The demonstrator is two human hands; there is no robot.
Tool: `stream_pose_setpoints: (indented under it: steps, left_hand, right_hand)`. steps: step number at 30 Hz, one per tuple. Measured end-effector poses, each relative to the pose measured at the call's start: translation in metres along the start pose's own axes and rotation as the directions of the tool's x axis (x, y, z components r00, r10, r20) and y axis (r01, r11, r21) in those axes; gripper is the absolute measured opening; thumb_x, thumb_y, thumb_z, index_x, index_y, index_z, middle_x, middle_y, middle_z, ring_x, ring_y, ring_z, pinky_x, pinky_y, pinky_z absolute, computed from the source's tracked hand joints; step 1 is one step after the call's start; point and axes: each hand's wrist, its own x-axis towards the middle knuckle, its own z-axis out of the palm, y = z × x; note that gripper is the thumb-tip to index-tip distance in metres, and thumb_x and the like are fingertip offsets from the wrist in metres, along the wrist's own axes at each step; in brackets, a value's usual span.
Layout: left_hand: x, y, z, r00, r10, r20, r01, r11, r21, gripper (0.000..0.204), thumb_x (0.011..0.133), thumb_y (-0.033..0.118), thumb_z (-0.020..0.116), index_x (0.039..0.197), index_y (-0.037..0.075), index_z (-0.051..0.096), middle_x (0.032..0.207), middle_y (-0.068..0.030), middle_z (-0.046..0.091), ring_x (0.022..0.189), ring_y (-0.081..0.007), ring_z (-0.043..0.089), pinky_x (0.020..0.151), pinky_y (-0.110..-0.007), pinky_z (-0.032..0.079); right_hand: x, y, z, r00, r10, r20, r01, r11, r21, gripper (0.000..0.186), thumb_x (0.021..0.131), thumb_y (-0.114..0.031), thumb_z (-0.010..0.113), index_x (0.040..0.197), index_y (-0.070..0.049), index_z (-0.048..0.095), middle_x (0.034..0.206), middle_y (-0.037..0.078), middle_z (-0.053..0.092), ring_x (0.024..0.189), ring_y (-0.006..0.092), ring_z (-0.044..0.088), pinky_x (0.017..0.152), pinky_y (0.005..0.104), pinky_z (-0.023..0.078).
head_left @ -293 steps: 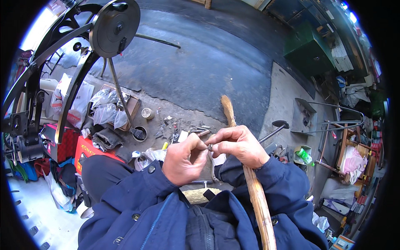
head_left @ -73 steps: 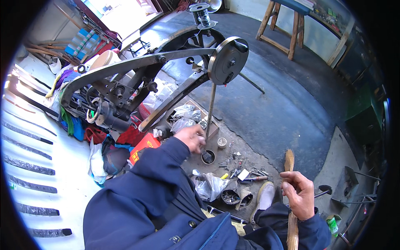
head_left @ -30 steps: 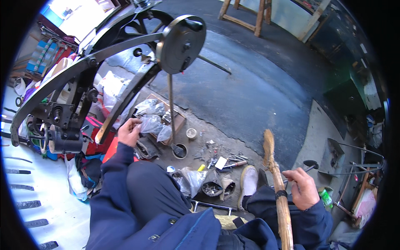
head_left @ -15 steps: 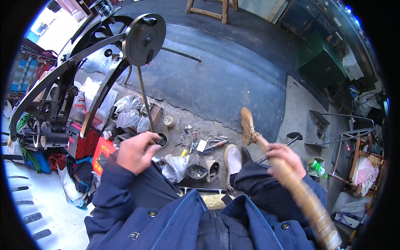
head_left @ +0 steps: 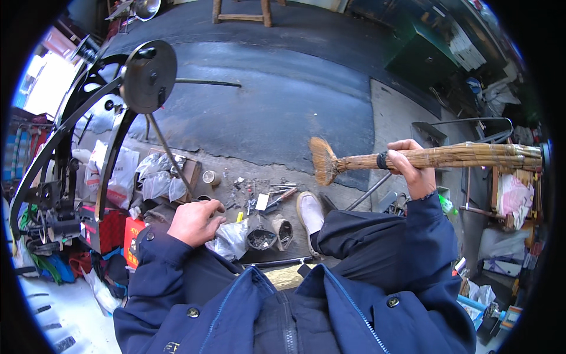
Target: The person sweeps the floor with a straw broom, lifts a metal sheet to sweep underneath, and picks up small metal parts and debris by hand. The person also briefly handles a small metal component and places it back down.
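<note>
In my right hand (head_left: 411, 168) is a straw broom (head_left: 471, 156), a bundle of pale stalks with a dark band beside my thumb. It lies almost level above my right knee, its flared, frayed end (head_left: 323, 160) pointing left and its thick end to the right. My left hand (head_left: 197, 223) hovers over my left thigh, fingers loosely bent and thumb apart, with nothing visible in it. Close by are a clear plastic bag (head_left: 229, 241) and two opened bags of small dark bits (head_left: 261, 237).
A black hand-cranked machine with a round wheel (head_left: 148, 76) stands at the left. Small tools and scraps (head_left: 277, 197) litter the floor ahead of my shoe (head_left: 311, 213). A wooden stool (head_left: 242, 17) is at the far side, and a green box (head_left: 421, 56) at the far right.
The broom has swung from a slant toward my lower right to nearly level, its thick end rising. My left hand stays near my left thigh. The whole view has shifted.
</note>
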Motion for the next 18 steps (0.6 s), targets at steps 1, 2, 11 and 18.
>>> stream_pose_setpoints:
  steps: [1, 2, 11, 18]
  left_hand:
    - [0.007, 0.003, 0.003, 1.0, 0.013, 0.009, -0.013, 1.0, -0.002, 0.025, 0.089, 0.027, 0.074, 0.104, 0.008, 0.072, 0.089, -0.0154, 0.074, 0.086, -0.0364, 0.072, 0.074, -0.046, 0.056]
    - [0.015, 0.006, 0.006, 0.999, 0.012, 0.035, -0.012, 1.0, -0.011, 0.025, 0.089, 0.028, 0.074, 0.104, 0.008, 0.072, 0.089, -0.0157, 0.074, 0.087, -0.0365, 0.072, 0.075, -0.046, 0.056]
    - [0.086, 0.033, 0.083, 0.978, 0.045, 0.202, -0.021, 0.993, -0.12, 0.025, 0.092, 0.032, 0.069, 0.105, 0.012, 0.074, 0.092, -0.0148, 0.076, 0.09, -0.0374, 0.073, 0.078, -0.049, 0.056]
    - [0.173, 0.018, 0.205, 0.902, -0.27, 0.336, 0.428, 0.661, -0.617, 0.035, 0.097, 0.023, 0.065, 0.124, 0.002, 0.072, 0.096, -0.016, 0.077, 0.08, -0.0229, 0.076, 0.068, -0.039, 0.059]
  right_hand:
    - [0.0, -0.002, -0.003, 1.0, 0.004, -0.009, -0.004, 1.0, 0.023, 0.025, 0.092, -0.022, 0.077, 0.104, -0.001, 0.07, 0.086, 0.003, 0.068, 0.077, 0.0093, 0.063, 0.07, 0.0239, 0.051]
    - [-0.001, -0.004, -0.006, 1.0, 0.015, -0.026, -0.014, 0.999, 0.037, 0.024, 0.091, -0.021, 0.076, 0.104, -0.001, 0.07, 0.086, 0.004, 0.069, 0.077, 0.0093, 0.063, 0.07, 0.0238, 0.051]
    - [-0.008, -0.013, -0.032, 0.943, -0.183, -0.278, 0.236, 0.957, 0.17, 0.019, 0.088, -0.008, 0.072, 0.106, 0.0, 0.068, 0.11, 0.009, 0.07, 0.098, 0.0127, 0.064, 0.092, 0.0271, 0.051]
    - [-0.014, -0.02, -0.042, 0.897, -0.215, -0.385, 0.272, 0.957, 0.099, 0.018, 0.088, -0.005, 0.071, 0.106, -0.001, 0.067, 0.117, 0.013, 0.071, 0.104, 0.0157, 0.065, 0.098, 0.0293, 0.049]
